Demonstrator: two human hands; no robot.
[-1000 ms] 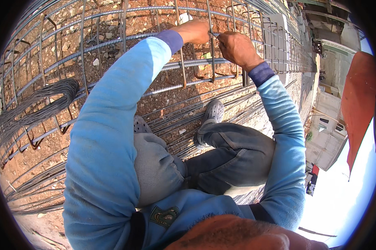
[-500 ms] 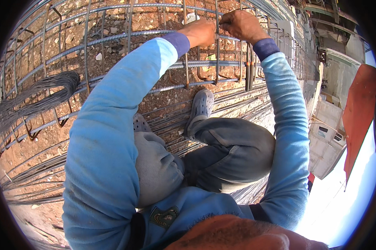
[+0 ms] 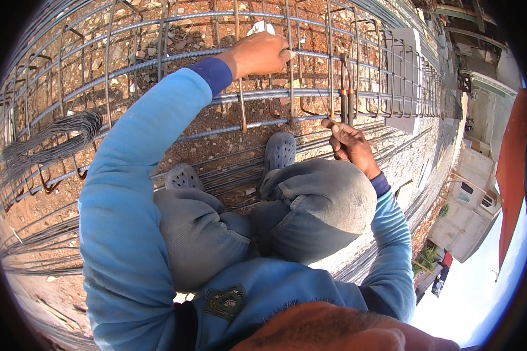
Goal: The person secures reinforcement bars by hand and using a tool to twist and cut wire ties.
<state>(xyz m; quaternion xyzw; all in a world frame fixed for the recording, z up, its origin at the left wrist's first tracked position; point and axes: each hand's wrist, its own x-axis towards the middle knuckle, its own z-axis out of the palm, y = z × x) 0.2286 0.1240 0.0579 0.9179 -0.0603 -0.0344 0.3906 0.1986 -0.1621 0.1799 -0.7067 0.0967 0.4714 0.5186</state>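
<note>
A cage of ribbed rebar (image 3: 158,59) and upright stirrups stretches across the upper part of the head view. My left hand (image 3: 262,54) is closed at a crossing of a long bar and a stirrup, thumb and fingers pressed together; what they pinch is hidden. Lower and to the right, my right hand (image 3: 352,146) pinches a thin tie wire (image 3: 323,103) that runs up from its fingertips. Just above that hand, pincers (image 3: 347,88) with orange bands on the handles hang upright on the cage bars.
A bundle of tie wire (image 3: 70,134) drapes over the cage at the left. Loose long bars (image 3: 228,167) lie around my clogs (image 3: 280,150). Stony reddish soil (image 3: 216,126) is under the cage, and a grey board (image 3: 405,76) stands at its right.
My right hand has come away from the left one, moving down and right to below the pincers. My left hand has shifted slightly left in the view and stays at the bars.
</note>
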